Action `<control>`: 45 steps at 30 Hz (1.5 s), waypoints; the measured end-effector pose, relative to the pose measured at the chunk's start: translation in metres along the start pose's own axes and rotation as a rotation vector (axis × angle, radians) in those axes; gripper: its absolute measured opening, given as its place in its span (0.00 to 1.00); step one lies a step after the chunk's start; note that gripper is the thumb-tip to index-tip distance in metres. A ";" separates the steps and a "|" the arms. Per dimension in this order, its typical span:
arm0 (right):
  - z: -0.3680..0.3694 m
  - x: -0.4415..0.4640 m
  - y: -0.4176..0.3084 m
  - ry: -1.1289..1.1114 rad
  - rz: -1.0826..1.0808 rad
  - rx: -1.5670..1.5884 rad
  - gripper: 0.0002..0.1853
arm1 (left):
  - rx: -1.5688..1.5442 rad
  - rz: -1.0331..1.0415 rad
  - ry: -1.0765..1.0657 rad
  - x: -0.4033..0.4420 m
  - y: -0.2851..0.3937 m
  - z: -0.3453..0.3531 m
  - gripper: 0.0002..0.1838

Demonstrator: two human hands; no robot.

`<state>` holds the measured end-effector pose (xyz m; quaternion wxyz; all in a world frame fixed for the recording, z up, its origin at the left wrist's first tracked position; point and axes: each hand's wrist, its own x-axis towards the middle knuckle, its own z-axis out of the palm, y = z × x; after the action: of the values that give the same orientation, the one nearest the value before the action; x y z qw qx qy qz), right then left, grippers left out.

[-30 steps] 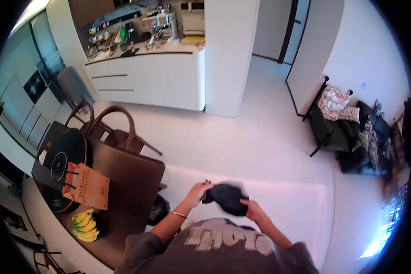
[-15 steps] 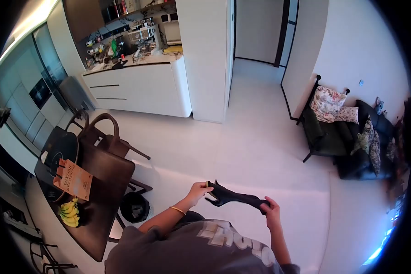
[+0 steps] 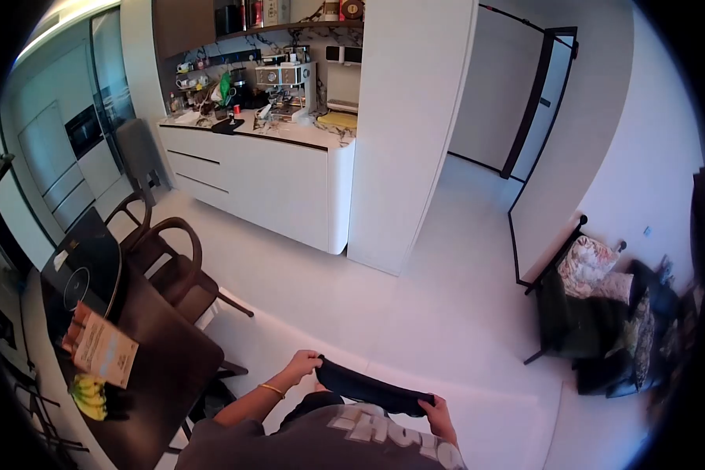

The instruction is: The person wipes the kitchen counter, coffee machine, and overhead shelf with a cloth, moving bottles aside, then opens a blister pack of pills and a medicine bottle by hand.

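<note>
A dark strip of cloth (image 3: 372, 386) is stretched between my two hands in front of my body, above the pale floor. My left hand (image 3: 303, 366) pinches its left end, and a yellow bracelet sits on that wrist. The right end, a little lower, is gripped by my right hand (image 3: 439, 412). The strip looks black and runs nearly straight, with a slight sag. I cannot make out what kind of item it is.
To the left a dark wooden table (image 3: 176, 368) bears a paper bag (image 3: 106, 345) and bananas (image 3: 90, 395). A wooden chair (image 3: 176, 274) stands beside it. A white counter (image 3: 251, 176) with a coffee machine lies ahead; a dark armchair (image 3: 564, 317) is at the right.
The black cloth has gone from a bunched, uneven shape with loose points to a flatter, stretched strip. Both hands appear lower and farther left in view. The camera has turned and tilted upward.
</note>
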<state>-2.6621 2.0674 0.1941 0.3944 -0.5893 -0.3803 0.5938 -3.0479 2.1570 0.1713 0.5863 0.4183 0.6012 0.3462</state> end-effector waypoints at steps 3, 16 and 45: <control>0.055 0.063 -0.030 0.001 0.017 0.099 0.11 | 0.122 -0.017 0.082 0.035 0.022 -0.047 0.06; 0.261 0.453 -0.387 -0.029 -0.450 0.102 0.11 | 0.017 0.520 0.406 0.294 0.324 -0.237 0.03; 0.510 0.781 -0.615 -0.136 -0.655 1.110 0.22 | 0.678 1.767 -0.208 0.630 0.650 -0.333 0.31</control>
<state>-3.1556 3.0359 0.4532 0.7760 -0.1124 -0.2012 0.5871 -3.2927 3.0213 0.5236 0.0105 0.8980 0.0807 0.4324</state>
